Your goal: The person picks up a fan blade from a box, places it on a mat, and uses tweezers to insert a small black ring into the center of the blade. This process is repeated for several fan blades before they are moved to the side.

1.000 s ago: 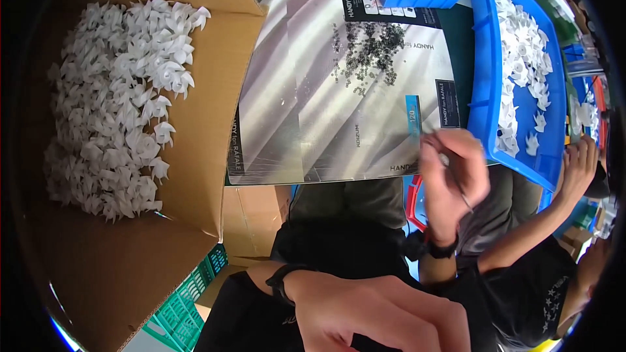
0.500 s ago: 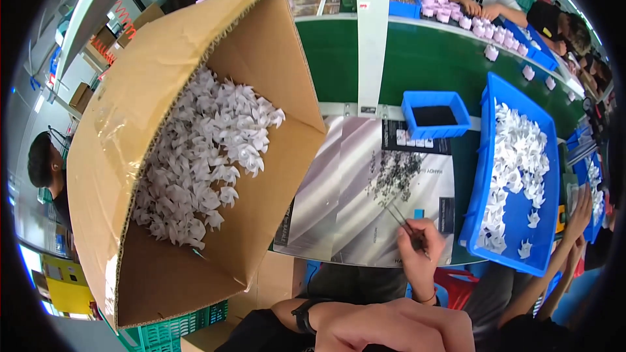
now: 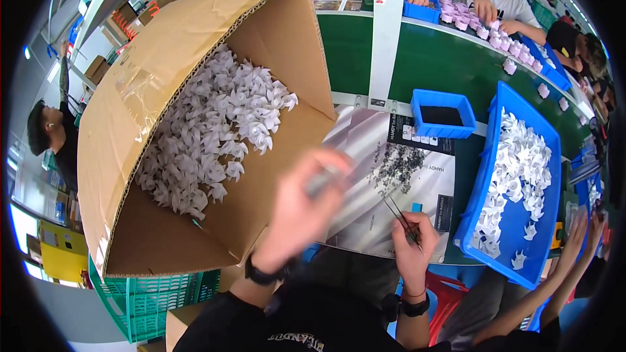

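My right hand [image 3: 415, 242] is closed on dark tweezers [image 3: 398, 212]. Their tips point at a scatter of small black parts [image 3: 399, 168] on the printed silvery mat [image 3: 352, 221]. My left hand [image 3: 303, 205] is smeared by motion between the carton and the mat; a greyish patch shows at its fingers, too blurred to name. At the left, a big cardboard box [image 3: 130, 101] lies with its opening toward me, holding a heap of white pointed plastic pieces [image 3: 208, 124]. More white pieces [image 3: 515, 179] lie in a long blue tray [image 3: 546, 221] on the right.
A small blue bin [image 3: 443, 132] with dark contents stands behind the mat. A white post [image 3: 386, 39] rises before the green conveyor belt [image 3: 443, 65]. Across it, people handle pink parts [image 3: 502, 40]. A green crate [image 3: 156, 303] is under the box; a neighbour's arms [image 3: 554, 280] reach in at right.
My left hand has swung up from the lower edge, close to my body, to beside the box opening. My right hand keeps the tweezers by the black parts. The whole view has shifted slightly.
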Demonstrator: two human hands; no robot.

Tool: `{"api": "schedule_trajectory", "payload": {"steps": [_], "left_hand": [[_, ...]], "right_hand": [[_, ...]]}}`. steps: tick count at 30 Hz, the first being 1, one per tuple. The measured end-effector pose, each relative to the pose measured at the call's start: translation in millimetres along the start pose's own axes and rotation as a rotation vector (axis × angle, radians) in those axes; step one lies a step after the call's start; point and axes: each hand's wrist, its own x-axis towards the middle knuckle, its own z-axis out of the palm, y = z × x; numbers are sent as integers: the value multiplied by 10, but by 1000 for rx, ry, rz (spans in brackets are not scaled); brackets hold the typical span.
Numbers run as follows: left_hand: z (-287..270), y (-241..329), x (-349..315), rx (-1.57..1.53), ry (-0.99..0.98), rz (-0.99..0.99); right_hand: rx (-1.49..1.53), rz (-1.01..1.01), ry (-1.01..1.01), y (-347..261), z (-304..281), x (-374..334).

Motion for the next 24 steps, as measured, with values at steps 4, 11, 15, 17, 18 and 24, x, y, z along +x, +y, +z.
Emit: {"api": "schedule_trajectory", "payload": {"steps": [4,11,15,17,18,24], "left_hand": [[-644,-802,385,1088,520,98],[-1000,-1370,566,1118,447,-69],[-1183,-1495,496,938,384,-8],[-1157,-1481,474,896,446,49],[-1130,-1436,462,874,478,78],[-1077,-1220,373,166,531,-316]], "right_hand": [[3,15,-27,-4,12,-51],[11,24,-52,-17,-9,-43],[28,42,-61,-36,-15,-48],[27,22,-52,-34,-18,-33],[27,10,-49,-30,-23,-29],[43,27,-70,-30,-47,-57]]}}
